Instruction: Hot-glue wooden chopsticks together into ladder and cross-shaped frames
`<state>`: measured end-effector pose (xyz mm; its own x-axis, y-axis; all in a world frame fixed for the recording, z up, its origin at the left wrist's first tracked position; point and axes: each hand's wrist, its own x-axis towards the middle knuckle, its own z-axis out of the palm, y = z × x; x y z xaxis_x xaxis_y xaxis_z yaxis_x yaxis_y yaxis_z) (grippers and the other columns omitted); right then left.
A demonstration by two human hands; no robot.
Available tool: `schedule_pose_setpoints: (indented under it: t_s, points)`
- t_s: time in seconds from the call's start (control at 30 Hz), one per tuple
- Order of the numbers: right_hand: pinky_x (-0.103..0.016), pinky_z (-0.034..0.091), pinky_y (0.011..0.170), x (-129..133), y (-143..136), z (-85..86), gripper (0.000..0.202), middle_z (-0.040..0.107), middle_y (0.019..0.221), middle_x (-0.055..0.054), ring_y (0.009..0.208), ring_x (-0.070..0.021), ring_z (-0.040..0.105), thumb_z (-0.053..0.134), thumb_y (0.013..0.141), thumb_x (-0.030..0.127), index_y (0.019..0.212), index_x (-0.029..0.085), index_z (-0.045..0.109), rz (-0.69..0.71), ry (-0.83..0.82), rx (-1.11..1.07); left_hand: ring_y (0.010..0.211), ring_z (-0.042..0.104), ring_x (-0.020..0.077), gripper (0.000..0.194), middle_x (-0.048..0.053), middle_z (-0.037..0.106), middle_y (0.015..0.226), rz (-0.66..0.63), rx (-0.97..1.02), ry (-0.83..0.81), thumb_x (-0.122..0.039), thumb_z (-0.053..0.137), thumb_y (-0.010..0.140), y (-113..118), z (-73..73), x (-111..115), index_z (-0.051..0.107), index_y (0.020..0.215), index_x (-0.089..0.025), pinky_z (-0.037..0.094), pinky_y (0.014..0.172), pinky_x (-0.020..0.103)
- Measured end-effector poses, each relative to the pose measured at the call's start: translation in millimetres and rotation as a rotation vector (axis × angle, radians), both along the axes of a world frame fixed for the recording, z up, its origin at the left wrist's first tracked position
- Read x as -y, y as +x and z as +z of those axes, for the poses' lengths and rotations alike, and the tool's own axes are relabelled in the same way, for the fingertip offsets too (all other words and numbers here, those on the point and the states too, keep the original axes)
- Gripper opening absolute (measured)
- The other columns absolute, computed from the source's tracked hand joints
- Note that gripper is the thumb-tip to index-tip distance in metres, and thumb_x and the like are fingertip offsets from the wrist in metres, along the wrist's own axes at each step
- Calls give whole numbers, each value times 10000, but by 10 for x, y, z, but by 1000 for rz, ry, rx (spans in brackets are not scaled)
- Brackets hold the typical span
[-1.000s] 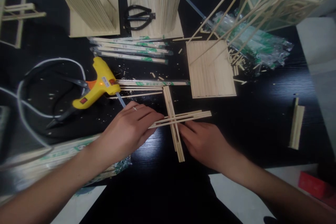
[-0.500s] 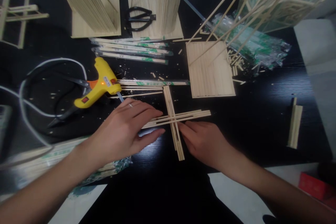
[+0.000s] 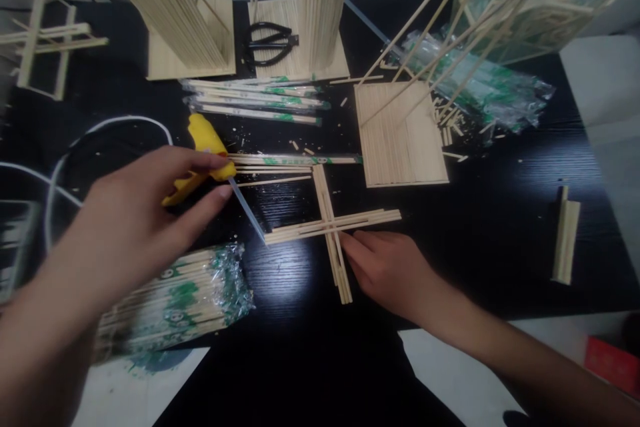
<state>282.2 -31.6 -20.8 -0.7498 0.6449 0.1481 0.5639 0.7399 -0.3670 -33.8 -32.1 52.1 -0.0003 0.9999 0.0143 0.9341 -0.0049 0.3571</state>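
Note:
My left hand [image 3: 150, 200] is over the yellow hot glue gun [image 3: 207, 137], thumb and forefinger apart on either side of its rear end. The hand covers most of the gun's handle. A translucent glue stick [image 3: 249, 211] sticks out of the gun and reaches the left tip of a cross made of bamboo chopsticks [image 3: 327, 225]. The cross lies on the black table, its bars made of several chopsticks each. My right hand [image 3: 387, 267] is closed at the cross's lower right, fingertips pinching it near the crossing point.
Wrapped chopsticks [image 3: 255, 100] and loose sticks lie behind the gun; a larger pack [image 3: 185, 300] is at front left. Stick-built towers [image 3: 323, 13], black-handled scissors [image 3: 273, 43] and a flat stick panel [image 3: 400, 147] stand farther back. A short stick bundle [image 3: 567, 240] lies right.
My left hand has let go of the cross's left arm and moved left to the glue gun. My right hand stays at the cross. The view has shifted slightly.

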Motion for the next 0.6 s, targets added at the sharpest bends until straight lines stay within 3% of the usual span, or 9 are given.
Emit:
schedule_pose_setpoints:
  t_s: [0.1,0.23,0.33,0.47,0.6]
  points:
    - [-333,443,557,0,1,-13,358,715,715,-8,579,-178,674,515,960,35,1209,114,760,-2,1,-5,1102,696,351,520,135,682,1230,95,-234,-32,-529,482,954,-130,-50,-68,681,1268,-165,570,965,531]
    - [-336,445,568,11,0,-32,376,732,742,-12,596,-178,678,519,957,32,1245,115,746,0,-7,-7,1237,627,426,649,215,611,1316,168,-276,-108,-492,571,857,-226,-114,-127,608,1366,-92,548,1043,588]
    - [-336,442,574,20,7,-42,387,750,781,-17,621,-180,683,529,962,41,1286,120,726,1,-31,2,1304,577,466,711,275,561,1399,117,-339,-231,-457,610,881,-228,-147,-154,542,1448,-33,499,1113,615]
    - [-329,429,575,25,17,-50,330,736,767,-14,623,-175,671,548,964,60,1223,132,739,4,-53,11,1248,605,452,564,252,622,1315,108,-410,-257,-414,559,934,-180,-172,-193,585,1373,-60,513,1086,606]
    - [-330,413,570,25,6,-55,350,729,763,-12,612,-175,670,564,958,60,1259,127,729,-4,-45,2,1201,636,444,568,254,621,1331,160,-456,-275,-445,477,978,-139,-109,-220,567,1387,-62,549,999,564]
